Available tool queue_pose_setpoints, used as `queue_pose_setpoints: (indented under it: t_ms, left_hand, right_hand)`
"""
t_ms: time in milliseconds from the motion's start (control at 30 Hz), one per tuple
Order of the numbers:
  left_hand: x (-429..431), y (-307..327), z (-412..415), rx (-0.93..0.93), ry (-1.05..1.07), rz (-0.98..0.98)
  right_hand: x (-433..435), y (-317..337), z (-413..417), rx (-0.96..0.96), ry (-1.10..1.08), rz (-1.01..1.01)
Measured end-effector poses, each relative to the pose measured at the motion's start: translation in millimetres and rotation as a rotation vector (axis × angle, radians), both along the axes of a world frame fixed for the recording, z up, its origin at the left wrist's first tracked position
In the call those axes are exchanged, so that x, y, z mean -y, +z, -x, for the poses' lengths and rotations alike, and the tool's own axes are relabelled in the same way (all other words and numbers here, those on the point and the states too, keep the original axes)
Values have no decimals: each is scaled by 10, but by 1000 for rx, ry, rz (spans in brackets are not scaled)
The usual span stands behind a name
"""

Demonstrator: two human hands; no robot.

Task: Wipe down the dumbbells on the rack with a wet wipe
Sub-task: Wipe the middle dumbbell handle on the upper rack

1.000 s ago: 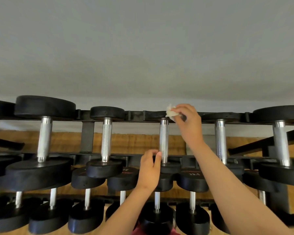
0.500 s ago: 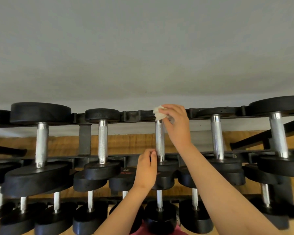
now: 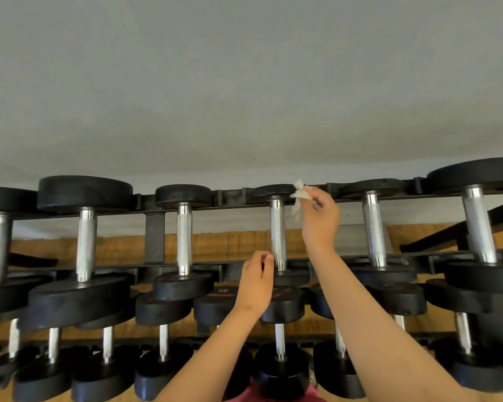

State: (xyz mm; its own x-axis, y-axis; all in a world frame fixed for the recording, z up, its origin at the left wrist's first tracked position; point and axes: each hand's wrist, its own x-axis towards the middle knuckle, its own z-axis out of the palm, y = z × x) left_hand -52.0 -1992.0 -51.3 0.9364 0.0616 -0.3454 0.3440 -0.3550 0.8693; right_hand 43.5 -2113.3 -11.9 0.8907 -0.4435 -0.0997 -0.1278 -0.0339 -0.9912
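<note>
Grey wall (image 3: 244, 82) backs the rack (image 3: 154, 236), where the right hand (image 3: 321, 219) pinches the wet wipe (image 3: 299, 195) at the far end of the middle top dumbbell (image 3: 278, 227) and the left hand (image 3: 256, 282) curls beside its near end, grip unclear, so most wiping seemingly remains.

we are seeing the dumbbell handle (image 3: 278, 227) shining as bright metal with fine rough knurling, and its head (image 3: 273, 192) looking matt black, slightly grainy. the wet wipe (image 3: 301, 195) is looking thin, white, crumpled. the rack (image 3: 154, 237) is showing dull dark metal.
</note>
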Motion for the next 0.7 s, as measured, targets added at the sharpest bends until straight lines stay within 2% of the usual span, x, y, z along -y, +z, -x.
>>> queue_pose_setpoints:
  t_ms: [167, 267, 467, 600, 700]
  left_hand:
    - [-110, 37, 162, -3, 33, 95]
    - [-209, 30, 301, -13, 28, 126]
    - [-371, 112, 294, -30, -57, 158]
    - [-413, 133, 279, -21, -93, 136]
    - [-452, 153, 274, -63, -101, 219]
  right_hand:
    - [-170, 132, 142, 158, 242, 378]
    - [-147, 140, 324, 169, 399, 483]
    - [245, 130, 1107, 70, 286, 436]
    - [30, -93, 1528, 69, 305, 602]
    - [-306, -199, 1574, 135, 392, 737]
